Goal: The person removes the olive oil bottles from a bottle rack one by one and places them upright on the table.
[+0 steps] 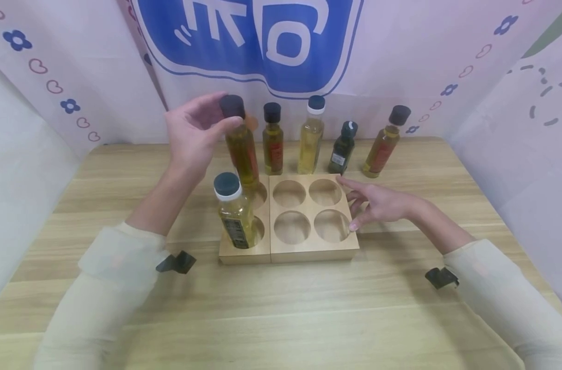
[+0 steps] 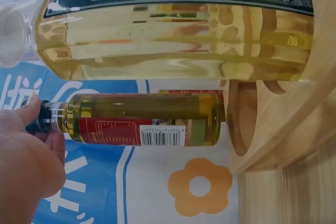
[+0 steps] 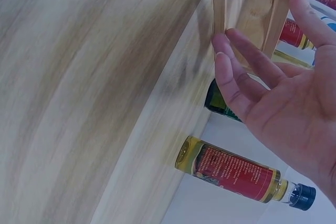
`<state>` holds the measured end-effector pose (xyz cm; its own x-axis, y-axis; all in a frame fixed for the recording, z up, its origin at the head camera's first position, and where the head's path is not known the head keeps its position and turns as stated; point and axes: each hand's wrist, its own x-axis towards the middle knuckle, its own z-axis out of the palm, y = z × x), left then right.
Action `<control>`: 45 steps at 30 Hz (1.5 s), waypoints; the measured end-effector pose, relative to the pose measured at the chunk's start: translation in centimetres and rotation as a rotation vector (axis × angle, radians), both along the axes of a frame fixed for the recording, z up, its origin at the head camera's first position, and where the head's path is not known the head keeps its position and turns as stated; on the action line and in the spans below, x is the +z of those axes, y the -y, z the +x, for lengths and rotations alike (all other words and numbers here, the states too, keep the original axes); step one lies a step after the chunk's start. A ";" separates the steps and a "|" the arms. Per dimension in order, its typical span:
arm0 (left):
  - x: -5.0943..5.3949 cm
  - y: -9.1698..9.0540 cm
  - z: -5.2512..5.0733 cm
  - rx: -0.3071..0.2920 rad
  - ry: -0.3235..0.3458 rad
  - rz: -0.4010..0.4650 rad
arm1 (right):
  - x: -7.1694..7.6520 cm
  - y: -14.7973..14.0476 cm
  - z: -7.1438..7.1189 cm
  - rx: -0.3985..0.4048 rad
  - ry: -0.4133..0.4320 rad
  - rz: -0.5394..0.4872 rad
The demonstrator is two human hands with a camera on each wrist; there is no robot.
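My left hand (image 1: 193, 128) grips the black cap of an oil bottle (image 1: 242, 149) with a red label. This bottle is upright over the back left hole of the wooden bottle rack (image 1: 315, 253); in the left wrist view its base appears just short of the hole's rim. A larger bottle of pale oil (image 1: 236, 226), dark green cap on top, stands in the front left hole. At the rack's right side, my right hand (image 1: 378, 203) rests its spread fingertips against the edge. In the right wrist view, its thumb and fingers (image 3: 257, 61) touch the wood.
Behind the rack stand a small red-labelled bottle (image 1: 273, 149), a clear pale-oil bottle (image 1: 311, 144) and a short dark green bottle (image 1: 342, 151). Farther right is another red-labelled bottle (image 1: 381, 151). A printed cloth (image 1: 114, 56) hangs behind the wooden table (image 1: 281, 318).
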<state>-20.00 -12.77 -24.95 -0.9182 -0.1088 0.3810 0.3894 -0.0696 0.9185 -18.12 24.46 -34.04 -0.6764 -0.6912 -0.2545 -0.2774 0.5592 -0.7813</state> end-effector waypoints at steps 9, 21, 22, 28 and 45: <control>-0.3 0.3 -1.4 0.050 -0.001 0.059 | 0.0 0.1 0.0 0.003 -0.011 0.007; -0.8 1.0 -2.7 0.086 0.041 0.077 | 0.0 0.0 0.1 -0.007 -0.002 0.004; -0.9 1.0 -2.7 0.087 0.042 0.075 | 0.0 0.0 0.1 -0.007 -0.002 0.004; -1.4 1.3 -3.3 0.088 0.053 0.070 | 0.1 0.1 0.1 -0.008 0.001 0.009; -3.3 1.7 -4.4 0.094 0.205 -0.083 | 0.0 0.2 0.1 -0.011 -0.013 0.014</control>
<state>-24.42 -14.50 -28.25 -0.9646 -0.1734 0.1988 0.1953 0.0374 0.9800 -18.03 24.30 -34.04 -0.6870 -0.6802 -0.2556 -0.2814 0.5734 -0.7695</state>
